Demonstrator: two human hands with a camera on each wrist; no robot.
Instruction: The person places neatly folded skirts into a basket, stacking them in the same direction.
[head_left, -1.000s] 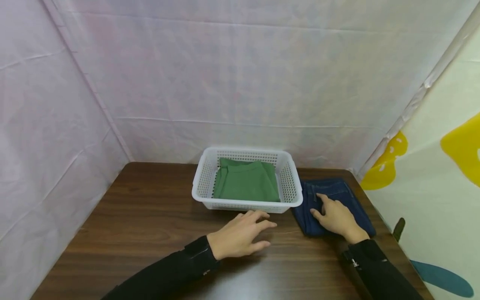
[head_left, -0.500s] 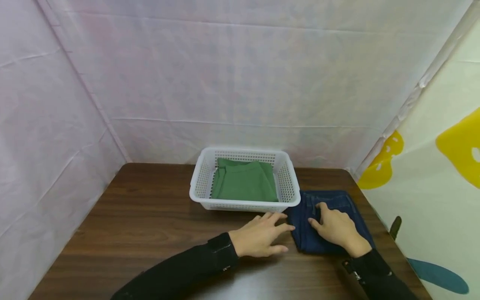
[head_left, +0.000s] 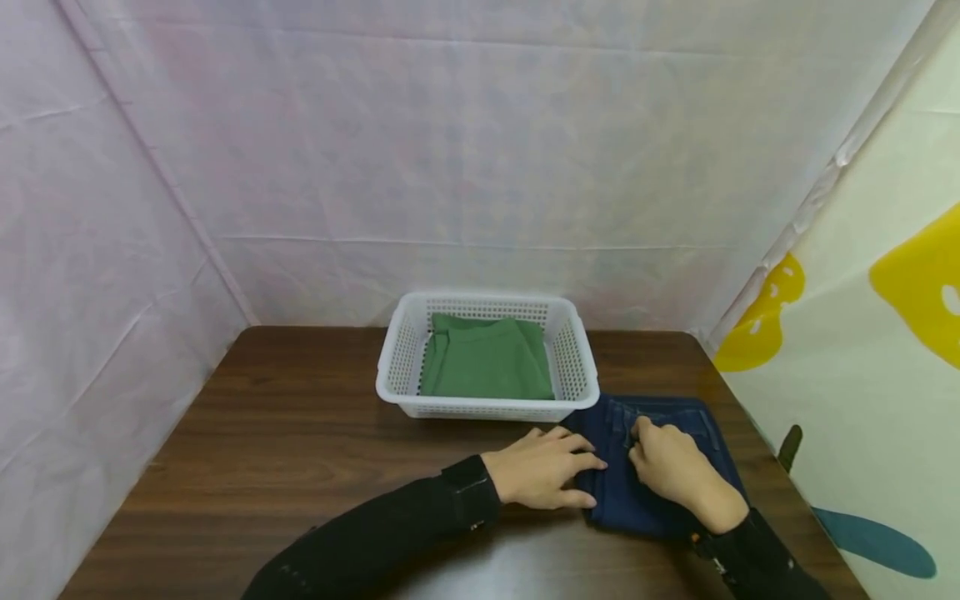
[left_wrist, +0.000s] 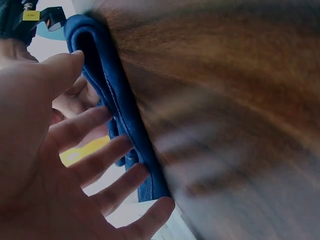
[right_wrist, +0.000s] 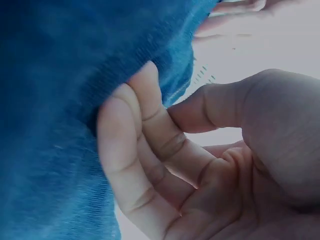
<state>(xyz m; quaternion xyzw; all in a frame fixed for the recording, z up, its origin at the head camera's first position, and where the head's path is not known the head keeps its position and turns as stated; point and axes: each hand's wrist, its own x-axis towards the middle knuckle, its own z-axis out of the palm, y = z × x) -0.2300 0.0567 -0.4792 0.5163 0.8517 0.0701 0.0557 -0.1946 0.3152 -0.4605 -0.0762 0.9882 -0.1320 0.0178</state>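
Folded blue jeans lie on the table's right side, their far left corner up against the white basket. My right hand is on top of them, its curled fingers gripping the denim. Up close in the right wrist view, the fingertips dig into the cloth, the thumb near the index finger. My left hand is at the jeans' left edge with fingers spread. In the left wrist view its fingertips line up along the folded layers, and the thumb is apart from them.
A white perforated basket stands at the back middle of the wooden table, with a folded green garment inside. Pale fabric walls enclose the back and left; a sheet with yellow shapes hangs at right.
The jeans have slid toward me under my right hand, whose fingers have curled tighter. My left hand has moved right, from below the basket to the jeans' left edge.
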